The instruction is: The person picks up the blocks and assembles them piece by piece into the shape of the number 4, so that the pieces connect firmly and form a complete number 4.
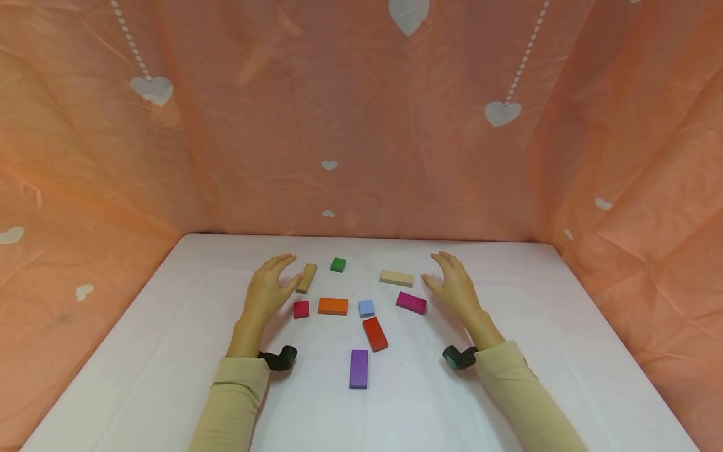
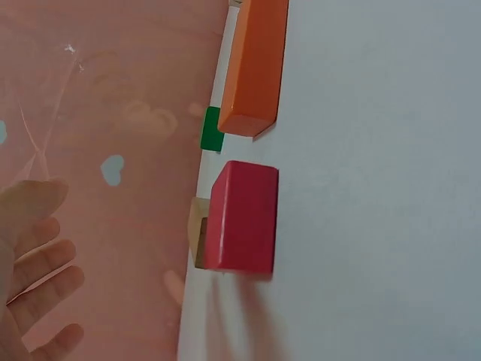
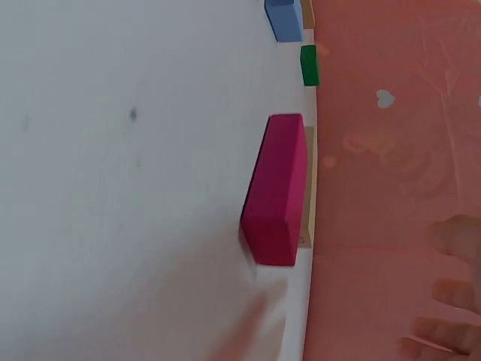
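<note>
My left hand (image 1: 268, 290) hovers at the left side of the scattered wooden blocks, fingers loosely bent and holding nothing. Nearest to it are a tan block (image 1: 306, 278) and a red cube (image 1: 302, 309). On the opposite side my right hand (image 1: 454, 287) is likewise bare, beside a pale wooden block (image 1: 396, 278) and a magenta block (image 1: 411, 303). Between the hands lie an orange block (image 1: 333, 306), a light blue cube (image 1: 366, 308) and a green cube (image 1: 338, 265). Closer to me are a red-orange block (image 1: 375, 334) and a purple block (image 1: 358, 369).
A white cloth covers the table (image 1: 418, 402). Orange-pink curtain (image 1: 361, 125) with pale hearts hangs behind and along both sides. Each wrist wears a black camera, one on the left (image 1: 280, 358) and one on the right (image 1: 459, 358).
</note>
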Demonstrator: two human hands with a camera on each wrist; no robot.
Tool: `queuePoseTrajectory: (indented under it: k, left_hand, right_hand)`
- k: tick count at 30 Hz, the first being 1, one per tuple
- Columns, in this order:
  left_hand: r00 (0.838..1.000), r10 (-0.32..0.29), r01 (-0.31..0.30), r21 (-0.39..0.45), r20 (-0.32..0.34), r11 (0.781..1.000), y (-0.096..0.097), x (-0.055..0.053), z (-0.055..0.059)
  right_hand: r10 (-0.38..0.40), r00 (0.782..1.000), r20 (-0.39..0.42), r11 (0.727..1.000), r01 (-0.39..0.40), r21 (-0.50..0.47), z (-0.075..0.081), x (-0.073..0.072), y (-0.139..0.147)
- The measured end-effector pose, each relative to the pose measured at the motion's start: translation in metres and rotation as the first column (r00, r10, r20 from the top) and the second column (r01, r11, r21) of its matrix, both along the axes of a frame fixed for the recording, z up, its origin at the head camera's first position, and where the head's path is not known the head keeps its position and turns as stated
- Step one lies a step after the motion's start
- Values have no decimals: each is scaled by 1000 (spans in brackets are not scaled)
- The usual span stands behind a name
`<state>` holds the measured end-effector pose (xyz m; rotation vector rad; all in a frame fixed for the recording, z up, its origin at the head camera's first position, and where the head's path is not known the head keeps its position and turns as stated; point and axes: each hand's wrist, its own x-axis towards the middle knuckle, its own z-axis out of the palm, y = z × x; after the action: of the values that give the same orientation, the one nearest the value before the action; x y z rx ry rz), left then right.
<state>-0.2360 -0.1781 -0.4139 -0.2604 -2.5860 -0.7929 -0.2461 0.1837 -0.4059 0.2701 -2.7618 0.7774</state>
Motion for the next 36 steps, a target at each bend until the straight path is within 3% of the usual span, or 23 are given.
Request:
queuePoseTrajectory:
  k: [6, 15, 22, 36]
  left_hand:
    - [998, 3, -9, 90, 70, 996, -1, -3, -5]
    - [997, -18, 2, 216, 73, 976, -1, -10, -15]
    - [982, -22, -25, 244, 187, 969, -2, -14, -22]
    - [955, -55, -36, 297, 293, 954, 1, -17, -23]
  right_hand:
    - [25, 1000, 3, 999, -25, -39, -1, -2, -12]
    - [50, 998, 29, 995, -47, -87, -2, -8, -28]
    - [54, 994, 93, 990, -42, -133, -2, -12, -41]
    - [130, 991, 28, 960, -119, -254, -8, -18, -64]
